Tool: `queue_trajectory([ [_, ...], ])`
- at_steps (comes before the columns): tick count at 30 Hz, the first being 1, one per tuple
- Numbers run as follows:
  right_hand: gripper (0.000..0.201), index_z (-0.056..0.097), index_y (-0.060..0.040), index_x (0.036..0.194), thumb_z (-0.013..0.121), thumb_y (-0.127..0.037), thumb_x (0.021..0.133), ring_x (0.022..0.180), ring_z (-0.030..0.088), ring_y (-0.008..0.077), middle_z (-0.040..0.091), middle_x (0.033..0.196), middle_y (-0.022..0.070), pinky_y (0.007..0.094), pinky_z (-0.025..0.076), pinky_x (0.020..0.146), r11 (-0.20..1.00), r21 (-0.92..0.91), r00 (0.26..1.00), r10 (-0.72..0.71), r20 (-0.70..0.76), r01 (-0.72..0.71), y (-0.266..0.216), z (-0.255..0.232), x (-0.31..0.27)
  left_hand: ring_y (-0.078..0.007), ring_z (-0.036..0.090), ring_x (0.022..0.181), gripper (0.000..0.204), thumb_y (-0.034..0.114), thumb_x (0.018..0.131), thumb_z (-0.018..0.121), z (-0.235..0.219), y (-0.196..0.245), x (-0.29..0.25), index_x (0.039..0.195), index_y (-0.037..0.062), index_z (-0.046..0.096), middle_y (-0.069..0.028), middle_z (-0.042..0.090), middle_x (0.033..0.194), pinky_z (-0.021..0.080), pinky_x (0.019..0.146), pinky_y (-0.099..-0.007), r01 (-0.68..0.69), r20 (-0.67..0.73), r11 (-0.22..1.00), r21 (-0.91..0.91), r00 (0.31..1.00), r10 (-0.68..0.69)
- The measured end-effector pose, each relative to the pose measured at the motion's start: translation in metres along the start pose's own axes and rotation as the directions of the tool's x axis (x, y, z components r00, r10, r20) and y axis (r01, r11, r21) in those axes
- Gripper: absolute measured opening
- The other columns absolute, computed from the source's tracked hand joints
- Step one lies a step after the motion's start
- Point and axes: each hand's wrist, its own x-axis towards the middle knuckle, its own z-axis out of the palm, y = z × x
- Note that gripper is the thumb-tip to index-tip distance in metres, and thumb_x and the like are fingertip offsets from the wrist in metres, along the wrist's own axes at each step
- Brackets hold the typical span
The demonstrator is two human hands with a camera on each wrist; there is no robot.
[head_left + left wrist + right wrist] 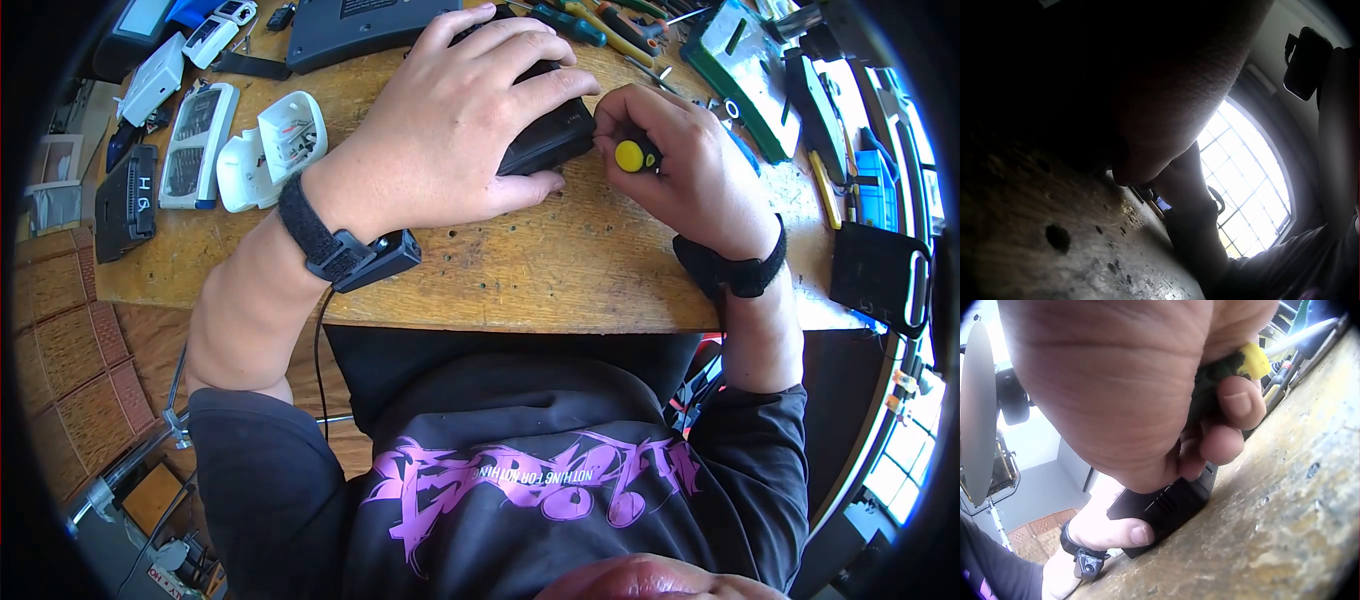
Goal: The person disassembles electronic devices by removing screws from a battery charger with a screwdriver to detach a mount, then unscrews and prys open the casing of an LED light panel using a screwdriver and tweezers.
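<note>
On the wooden bench (480, 270), a black plastic case (560, 140) lies under my left hand (450, 125). That hand grips it, fingers spread across the top and thumb along the near side. Slots in the end of the case show in the right wrist view, with the left thumb (1132, 532) against its edge. My right hand (695, 165) curls round the dark handle of a screwdriver (629, 155) with a yellow end, close by the right end of the case. The screwdriver's tip is hidden. The left wrist view is mostly dark.
To the left stand an open white box (240, 170) of small parts, a bit set (198, 145) and a black case (127, 205). A dark grey unit (365, 45) is behind. Screwdrivers (568, 24) and a green-edged panel (745, 80) lie at the back right.
</note>
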Motion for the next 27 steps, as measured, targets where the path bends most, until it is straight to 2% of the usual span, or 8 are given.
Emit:
queue_trajectory([
  [11, 0.025, 0.061, -0.0046, 0.101, 0.074, -0.006, 0.08, 0.088, 0.068, 0.0371, 0.067, 0.091, 0.0138, 0.0417, 0.054, 0.077, 1.0, 0.001, 1.0, 0.018, 0.016, -0.018, -0.0005, -0.0005, 0.0003, -0.0361, 0.047, 0.135, 0.067, 0.034, 0.078, 0.081, -0.0032, 0.0009, 0.0016, 0.132, 0.0024, 0.058, -0.0192, 0.054, 0.134, 0.03, 0.116, -0.0574, 0.021, 0.039, 1.0, -0.015, 0.999, -0.02],
  [14, 0.025, 0.061, -0.0044, 0.101, 0.074, -0.005, 0.08, 0.088, 0.068, 0.0369, 0.067, 0.091, 0.0139, 0.0412, 0.054, 0.077, 1.0, 0.002, 1.0, 0.008, 0.001, -0.008, -0.0004, -0.0001, -0.0005, -0.0361, 0.047, 0.135, 0.067, 0.034, 0.079, 0.081, -0.0009, 0.0004, 0.0001, 0.133, 0.0025, 0.058, -0.0191, 0.054, 0.134, 0.029, 0.116, -0.057, 0.01, -0.004, 1.0, -0.025, 1.0, -0.01],
  [18, 0.027, 0.061, -0.0043, 0.102, 0.075, -0.004, 0.079, 0.088, 0.069, 0.0364, 0.068, 0.092, 0.0138, 0.0404, 0.054, 0.077, 1.0, 0.009, 1.0, 0.01, 0.01, -0.01, 0.0007, -0.0003, -0.0014, -0.0359, 0.047, 0.135, 0.066, 0.034, 0.079, 0.081, -0.0039, 0.0025, 0.0014, 0.133, 0.0028, 0.058, -0.0189, 0.054, 0.134, 0.029, 0.117, -0.0567, 0.036, 0.046, 0.999, -0.008, 0.998, -0.036],
  [20, 0.03, 0.061, -0.0041, 0.105, 0.075, -0.003, 0.079, 0.088, 0.07, 0.0341, 0.069, 0.093, 0.0134, 0.0392, 0.055, 0.077, 0.997, 0.067, 0.999, 0.025, 0.031, -0.027, 0.0014, 0.0002, -0.0017, -0.0358, 0.047, 0.135, 0.066, 0.034, 0.079, 0.081, -0.003, 0.002, 0.0008, 0.133, 0.0029, 0.058, -0.0189, 0.054, 0.134, 0.029, 0.117, -0.0567, 0.044, 0.061, 0.999, 0.003, 0.997, -0.044],
  [22, 0.031, 0.06, -0.004, 0.107, 0.075, -0.003, 0.08, 0.089, 0.071, 0.0326, 0.07, 0.093, 0.0131, 0.0385, 0.055, 0.077, 0.996, 0.081, 0.999, 0.033, 0.035, -0.036, 0.0029, 0.0013, -0.0025, -0.0356, 0.047, 0.135, 0.066, 0.034, 0.079, 0.081, -0.0004, 0.0005, -0.0003, 0.133, 0.0031, 0.057, -0.0188, 0.054, 0.134, 0.029, 0.117, -0.0565, 0.011, 0.0, 1.0, -0.019, 1.0, -0.011],
  [27, 0.033, 0.06, -0.0038, 0.11, 0.076, -0.003, 0.081, 0.089, 0.072, 0.029, 0.07, 0.092, 0.0119, 0.0366, 0.056, 0.077, 0.995, 0.085, 0.997, 0.056, 0.052, -0.06, 0.0026, 0.0017, -0.0035, -0.0357, 0.047, 0.135, 0.066, 0.034, 0.079, 0.081, 0.0004, 0.001, -0.0002, 0.133, 0.0032, 0.057, -0.0188, 0.054, 0.134, 0.029, 0.117, -0.0571, 0.018, 0.018, 1.0, -0.014, 1.0, -0.018],
])
